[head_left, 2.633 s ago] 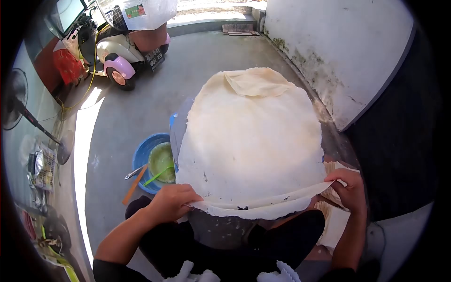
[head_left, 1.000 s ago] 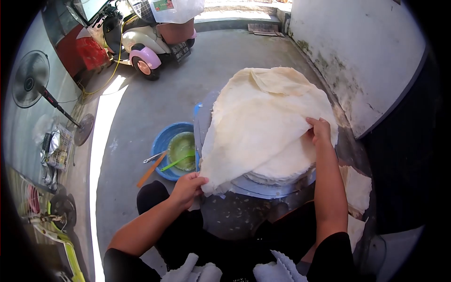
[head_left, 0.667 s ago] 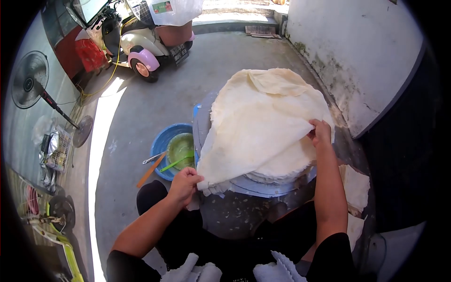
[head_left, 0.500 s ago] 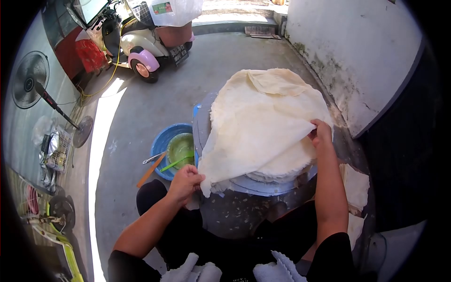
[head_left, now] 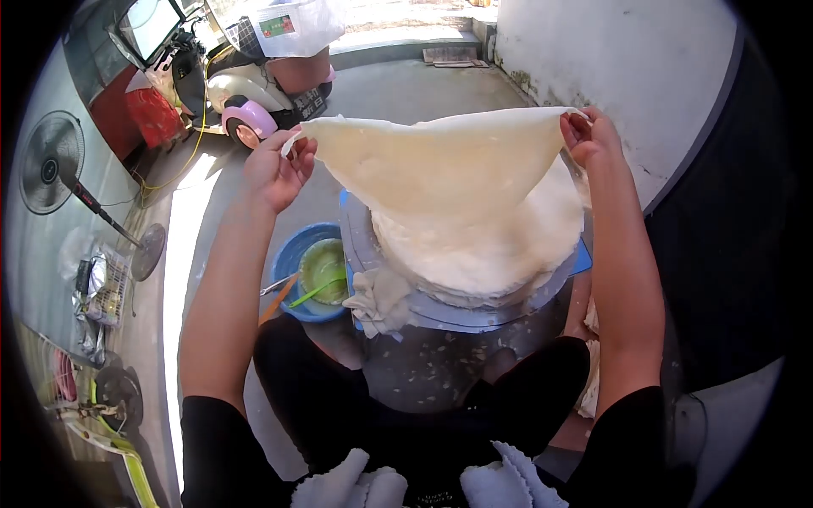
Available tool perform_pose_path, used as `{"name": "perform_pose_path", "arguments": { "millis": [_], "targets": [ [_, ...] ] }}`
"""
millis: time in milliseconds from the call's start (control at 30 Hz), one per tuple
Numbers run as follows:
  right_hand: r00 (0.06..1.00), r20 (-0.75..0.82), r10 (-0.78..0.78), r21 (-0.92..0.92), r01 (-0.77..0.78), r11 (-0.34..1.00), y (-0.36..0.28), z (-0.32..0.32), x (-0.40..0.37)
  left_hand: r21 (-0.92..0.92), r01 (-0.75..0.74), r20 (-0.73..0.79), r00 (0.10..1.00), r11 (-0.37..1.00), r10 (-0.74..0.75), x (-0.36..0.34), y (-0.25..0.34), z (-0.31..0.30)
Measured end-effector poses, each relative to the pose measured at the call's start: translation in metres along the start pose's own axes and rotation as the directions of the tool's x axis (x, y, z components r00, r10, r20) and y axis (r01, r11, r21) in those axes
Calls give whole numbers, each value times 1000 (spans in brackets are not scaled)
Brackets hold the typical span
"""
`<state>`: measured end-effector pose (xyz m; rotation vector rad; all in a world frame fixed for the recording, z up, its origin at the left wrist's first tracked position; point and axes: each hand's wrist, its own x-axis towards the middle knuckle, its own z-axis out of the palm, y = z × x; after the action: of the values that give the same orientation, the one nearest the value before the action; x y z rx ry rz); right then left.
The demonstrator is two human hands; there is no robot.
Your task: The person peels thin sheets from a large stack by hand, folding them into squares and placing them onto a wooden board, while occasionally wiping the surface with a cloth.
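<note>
A large, thin, pale sheet hangs stretched in the air between both hands. My left hand pinches its left edge, my right hand pinches its right corner near the white wall. The sheet's lower part drapes down to a round stack of similar sheets lying on a grey round tray. A crumpled scrap lies at the tray's left rim.
A blue basin holding a green bowl and utensils sits on the concrete floor left of the tray. A scooter stands at the back left, a standing fan at the left. The white wall runs along the right.
Both hands have risen from the stack's edge and pulled apart, lifting the top sheet off the pile and spreading it in the air.
</note>
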<state>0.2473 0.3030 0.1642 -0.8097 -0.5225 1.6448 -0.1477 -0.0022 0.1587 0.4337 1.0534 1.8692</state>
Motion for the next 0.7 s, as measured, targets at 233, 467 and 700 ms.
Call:
{"name": "perform_pose_path", "arguments": {
  "millis": [233,467,700],
  "targets": [
    [997,30,-75,-1,75,997,-26,24,-1,54,-64,-8,998,996,65,22,21,29],
    [995,55,-79,-4,80,997,-32,20,14,49,-39,-75,996,998,43,42,24,30],
    [998,61,-34,-1,34,999,-5,22,20,74,-113,-67,991,991,118,66,37,29]
  ]
}}
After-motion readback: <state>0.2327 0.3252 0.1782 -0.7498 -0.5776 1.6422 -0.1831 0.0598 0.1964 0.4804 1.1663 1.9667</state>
